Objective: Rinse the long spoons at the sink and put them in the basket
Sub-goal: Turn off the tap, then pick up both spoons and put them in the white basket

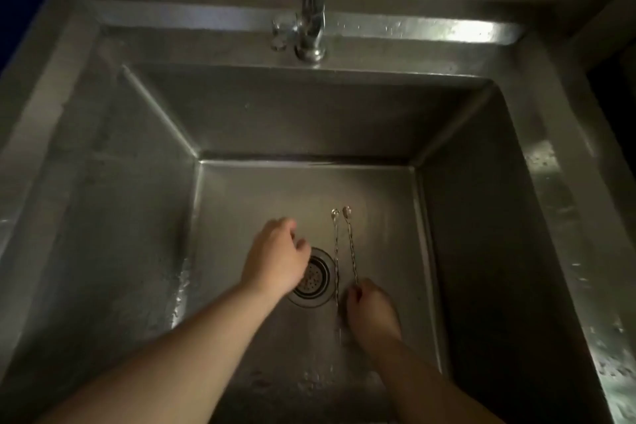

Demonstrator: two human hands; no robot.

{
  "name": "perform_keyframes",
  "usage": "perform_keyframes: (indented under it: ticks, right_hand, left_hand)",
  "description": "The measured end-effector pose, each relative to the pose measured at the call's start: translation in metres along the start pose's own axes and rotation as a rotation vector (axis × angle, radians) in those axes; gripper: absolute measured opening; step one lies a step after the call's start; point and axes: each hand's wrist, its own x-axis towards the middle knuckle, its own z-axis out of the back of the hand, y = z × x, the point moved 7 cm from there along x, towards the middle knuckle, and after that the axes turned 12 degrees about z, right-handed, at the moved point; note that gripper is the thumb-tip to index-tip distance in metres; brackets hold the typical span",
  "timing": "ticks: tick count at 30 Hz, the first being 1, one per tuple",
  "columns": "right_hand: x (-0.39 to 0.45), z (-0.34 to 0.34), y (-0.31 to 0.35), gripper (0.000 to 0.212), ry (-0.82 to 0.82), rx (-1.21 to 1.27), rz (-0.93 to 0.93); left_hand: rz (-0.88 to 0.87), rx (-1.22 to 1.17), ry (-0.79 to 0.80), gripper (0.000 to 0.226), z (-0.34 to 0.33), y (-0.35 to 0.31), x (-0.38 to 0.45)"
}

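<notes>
Two long thin metal spoons with twisted handles lie side by side deep in a steel sink (pixel 481 224), bowls pointing away from me. The right spoon (pixel 351 244) has its handle end pinched in my right hand (pixel 370 313). The left spoon (pixel 336 251) runs past the drain toward my right hand; whether the hand touches it I cannot tell. My left hand (pixel 275 255) hovers over the drain with fingers loosely curled and nothing in it. No basket is in view.
A chrome faucet (pixel 311 27) rises from the back rim, with no water stream visible. A round perforated drain strainer (pixel 315 279) sits in the sink floor, partly under my left hand. Water drops cover the sink floor and rim.
</notes>
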Motion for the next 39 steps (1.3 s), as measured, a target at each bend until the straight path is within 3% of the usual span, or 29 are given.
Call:
perform_keyframes:
  ticks: [8, 21, 31, 39]
  right_hand:
    - [0.017, 0.004, -0.004, 0.024, -0.069, -0.049, -0.034]
    - [0.026, -0.009, -0.013, 0.023, 0.032, -0.087, -0.084]
    - [0.012, 0.002, -0.008, 0.025, 0.099, -0.008, -0.085]
    - [-0.027, 0.080, 0.035, 0.020, -0.003, 0.093, 0.010]
  left_hand:
    - [0.179, -0.099, 0.149, 0.020, -0.109, 0.040, -0.040]
    - [0.231, -0.040, 0.194, 0.022, -0.139, 0.040, -0.029]
    - [0.197, 0.004, 0.146, 0.020, -0.115, 0.031, -0.034]
    - [0.054, -0.169, -0.031, 0.010, -0.021, -0.038, -0.070]
